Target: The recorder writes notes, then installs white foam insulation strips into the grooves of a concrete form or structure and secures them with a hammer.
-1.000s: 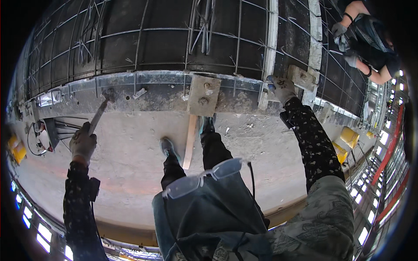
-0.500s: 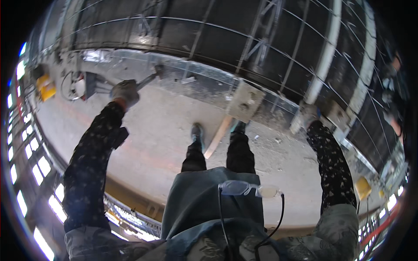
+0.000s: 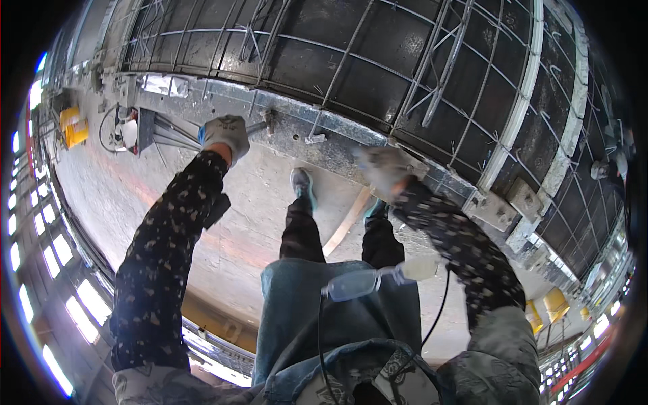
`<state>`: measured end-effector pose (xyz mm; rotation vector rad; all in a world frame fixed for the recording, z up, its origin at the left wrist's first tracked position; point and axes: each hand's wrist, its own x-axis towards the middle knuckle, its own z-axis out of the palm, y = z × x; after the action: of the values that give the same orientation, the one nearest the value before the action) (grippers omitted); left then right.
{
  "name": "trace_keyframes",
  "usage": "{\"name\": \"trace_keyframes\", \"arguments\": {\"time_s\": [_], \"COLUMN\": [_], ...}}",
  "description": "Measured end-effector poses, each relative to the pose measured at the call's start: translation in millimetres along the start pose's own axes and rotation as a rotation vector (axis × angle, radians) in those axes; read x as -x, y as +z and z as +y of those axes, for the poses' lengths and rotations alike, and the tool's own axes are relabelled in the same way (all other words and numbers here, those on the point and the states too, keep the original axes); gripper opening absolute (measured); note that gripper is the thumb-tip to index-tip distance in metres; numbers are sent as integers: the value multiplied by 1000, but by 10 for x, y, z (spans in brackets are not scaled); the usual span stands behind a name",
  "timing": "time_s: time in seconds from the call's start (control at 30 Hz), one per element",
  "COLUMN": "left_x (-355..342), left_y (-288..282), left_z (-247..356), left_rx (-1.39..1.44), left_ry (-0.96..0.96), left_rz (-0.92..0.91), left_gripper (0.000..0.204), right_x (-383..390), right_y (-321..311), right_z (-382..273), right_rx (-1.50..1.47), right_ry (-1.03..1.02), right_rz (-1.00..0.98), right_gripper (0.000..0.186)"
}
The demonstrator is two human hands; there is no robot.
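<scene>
My gloved left hand (image 3: 225, 137) is wrapped round a metal hand tool, perhaps a hammer (image 3: 258, 127), whose head sits over the steel edge rail (image 3: 297, 148). My gloved right hand (image 3: 385, 167) is over that rail at the middle, overlapping a bolted plate (image 3: 415, 165); its fingers are smeared by motion, so what they hold, if anything, is unclear. Beyond the rail, a rebar grid (image 3: 347, 52) lies over a dark steel mould. Another plate (image 3: 523, 198) sits at the right by a white strip (image 3: 513, 135).
A co-worker's gloved hand (image 3: 599, 169) shows at the far right. Yellow buckets (image 3: 74, 127) and a box with rods (image 3: 138, 128) stand at left, more yellow buckets (image 3: 555, 305) at lower right. A wooden batten (image 3: 343, 229) lies between my feet. Glasses (image 3: 378, 277) hang at my front.
My view has turned. My right hand has left the right-hand plate area and moved left toward the middle plate. My left hand still grips the tool, now closer to my right hand.
</scene>
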<state>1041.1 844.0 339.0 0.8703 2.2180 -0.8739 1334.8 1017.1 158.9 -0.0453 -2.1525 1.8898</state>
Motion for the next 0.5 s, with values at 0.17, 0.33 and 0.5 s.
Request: {"name": "trace_keyframes", "arguments": {"time_s": [0.17,0.33,0.5], "left_x": [-63,-51,-30], "left_y": [119,253,98], "left_z": [-60,-219,-74], "left_rx": [37,-19,-46], "left_ry": [50,82,97], "left_rz": [14,32,-68], "left_gripper": [24,25,22], "right_x": [-947,-712,284], "right_y": [982,1045,-278], "right_z": [263,111,-580], "right_rx": [791,299,-16], "right_ry": [559,852,696], "right_rz": [-259,74,328], "right_gripper": [36,31,38]}}
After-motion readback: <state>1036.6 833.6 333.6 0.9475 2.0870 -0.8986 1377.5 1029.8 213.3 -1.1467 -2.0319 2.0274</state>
